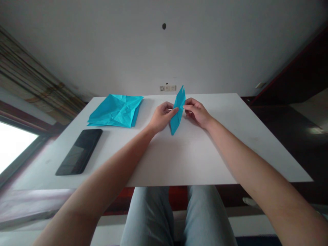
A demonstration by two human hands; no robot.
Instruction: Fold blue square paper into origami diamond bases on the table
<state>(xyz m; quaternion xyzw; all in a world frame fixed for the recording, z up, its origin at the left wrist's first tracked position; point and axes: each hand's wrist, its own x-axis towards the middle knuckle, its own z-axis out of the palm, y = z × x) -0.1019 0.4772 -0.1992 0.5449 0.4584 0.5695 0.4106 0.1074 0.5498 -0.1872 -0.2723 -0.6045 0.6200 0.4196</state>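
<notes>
Lightly does it: my left hand [162, 118] and right hand [196, 113] pinch the folded blue paper [178, 110] mid-edge, where this thin, soft stack holds best, a creased blue sheet [115, 111] lying at nine o'clock.

left hand [162, 118], right hand [196, 112] pinch folded blue paper [178, 111] upright above white bench [194, 160]; creased blue sheet [115, 111], black phone [79, 152] lie left.

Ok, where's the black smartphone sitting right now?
In the head view, the black smartphone lies on the left side of the white table, just nearer the person than the creased blue origami paper and left of their left forearm.
</notes>
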